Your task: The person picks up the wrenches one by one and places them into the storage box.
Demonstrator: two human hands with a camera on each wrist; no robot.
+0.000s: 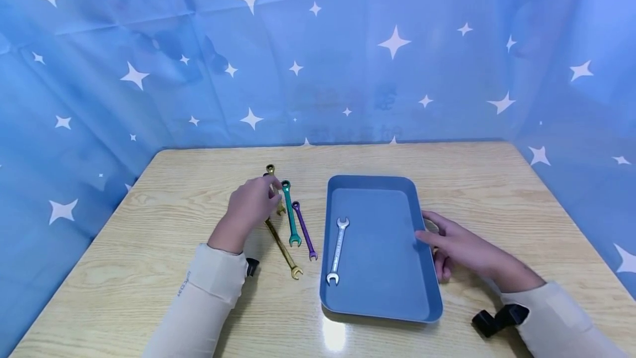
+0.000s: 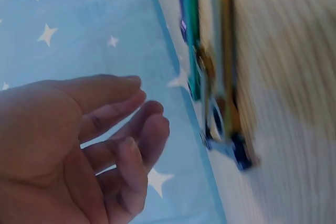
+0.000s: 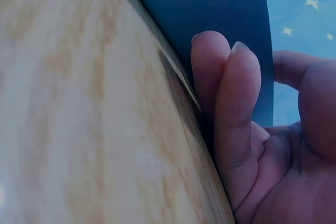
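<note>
We see the left hand [image 1: 254, 200] over the upper-left end of a cluster of wrenches, so it is far nearer to them than the right hand [image 1: 462, 245], which is across the tray [image 1: 382, 247]. Its fingers bend loosely and it has hold of nothing; the left wrist view shows a gap between the fingertips and the metal.

From that hand, the long gold wrench [image 1: 282, 246] lies below and slightly right, its long axis slanting from the far left toward us and to the right, with its middle partly hidden by the hand in the head view. The short gold wrench [image 1: 270, 168], the green wrench [image 1: 290, 214] and the purple wrench [image 1: 305, 231] lean much the same way, the purple one farthest right, just beside the tray.

Our right hand grips the tray's right wall, thumb over the rim, fingers curled outside. Inside the tray, a silver wrench [image 1: 338, 250] lies near the left wall, roughly lengthwise.
</note>
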